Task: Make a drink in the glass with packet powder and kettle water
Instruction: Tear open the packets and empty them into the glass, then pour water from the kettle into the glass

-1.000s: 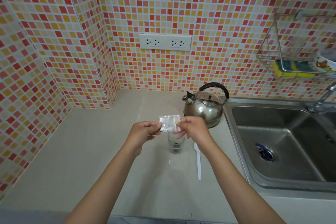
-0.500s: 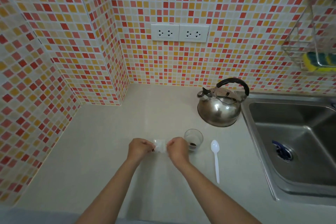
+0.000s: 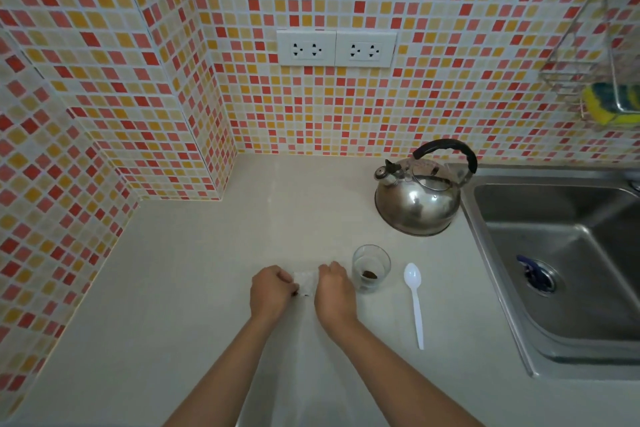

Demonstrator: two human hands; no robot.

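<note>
A small clear glass (image 3: pixel 371 267) stands on the pale counter with a little brown powder at its bottom. Just left of it, my left hand (image 3: pixel 272 291) and my right hand (image 3: pixel 334 289) both pinch a small clear packet (image 3: pixel 306 282), holding it low over the counter between them. The packet looks almost flat, with a few dark specks in it. A steel kettle (image 3: pixel 417 198) with a black handle sits behind the glass, beside the sink. A white plastic spoon (image 3: pixel 414 300) lies to the right of the glass.
A steel sink (image 3: pixel 561 263) takes up the right side, its rim close to the spoon. Tiled walls close off the back and left. Twin wall sockets (image 3: pixel 336 48) sit above the counter. A wire rack (image 3: pixel 602 80) with a yellow sponge hangs at upper right.
Both hands have come down and to the left with the packet, from above the glass to just over the counter beside it. Brown powder now shows in the glass.
</note>
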